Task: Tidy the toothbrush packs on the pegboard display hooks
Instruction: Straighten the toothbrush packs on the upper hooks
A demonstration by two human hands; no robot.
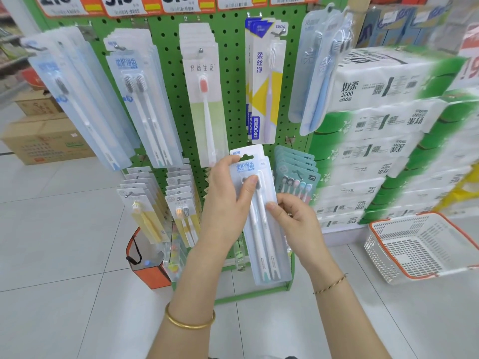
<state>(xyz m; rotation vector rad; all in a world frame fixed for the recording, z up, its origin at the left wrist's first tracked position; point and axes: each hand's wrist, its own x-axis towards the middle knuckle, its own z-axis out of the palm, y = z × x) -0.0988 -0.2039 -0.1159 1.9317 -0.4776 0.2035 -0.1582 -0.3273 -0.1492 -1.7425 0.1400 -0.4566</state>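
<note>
A clear two-brush toothbrush pack [261, 229] with a blue label is held off the hooks in front of the green pegboard [233, 81]. My left hand [228, 200] grips its upper left edge, thumb pressed over the brush heads. My right hand [293, 216] pinches its right edge at mid-height. Matching twin packs [145, 104] hang on an upper hook, second from the left. Other packs hang beside them: a pink-headed brush pack [204, 99], a yellow and blue pack [264, 86], and a blue-brush pack [318, 73] at the right edge.
Lower hooks carry small yellow packs [145, 211], twin-brush packs [184, 211] and teal multi-brush packs [295, 174]. Stacked tissue packs [388, 141] stand right of the board. A white and orange basket [420, 247] sits on the floor at right; an orange bag [145, 260] and cardboard boxes [44, 138] at left.
</note>
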